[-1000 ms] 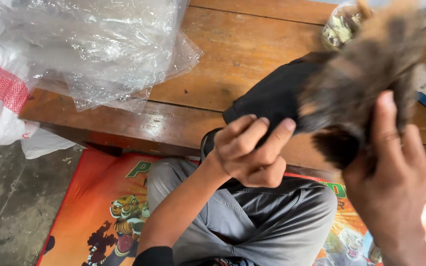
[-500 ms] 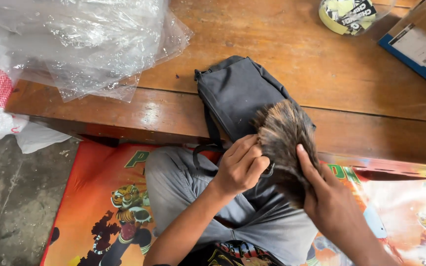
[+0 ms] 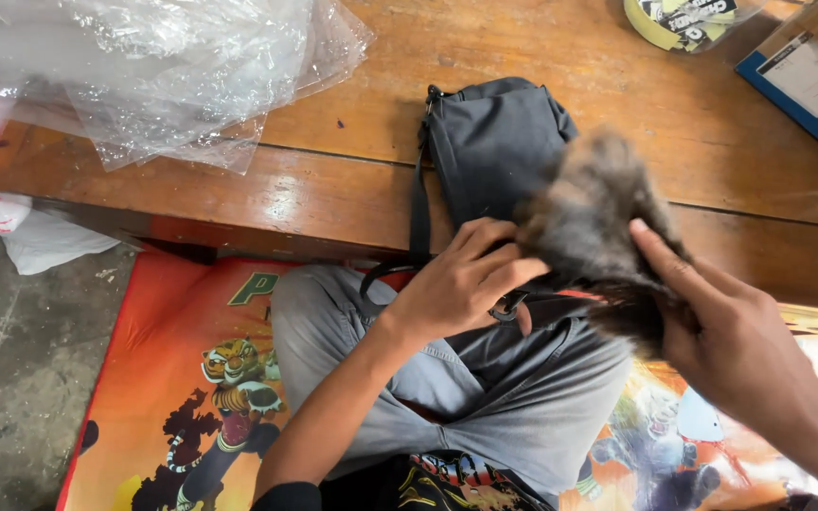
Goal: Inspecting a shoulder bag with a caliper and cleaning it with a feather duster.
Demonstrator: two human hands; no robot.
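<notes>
both hands (image 3: 461, 284) (image 3: 726, 326) shifted up onto desk (image 3: 333, 199) edge; grips pinching fur tuft (image 3: 598, 227), soft, light; hold its base.

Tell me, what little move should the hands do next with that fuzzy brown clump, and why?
Probably lower the fuzzy clump onto the wooden table. Both the left hand and right hand pinch it in mid-air, above the dark grey bag, and it looks blurred from motion, so resting it would likely steady it.
</notes>
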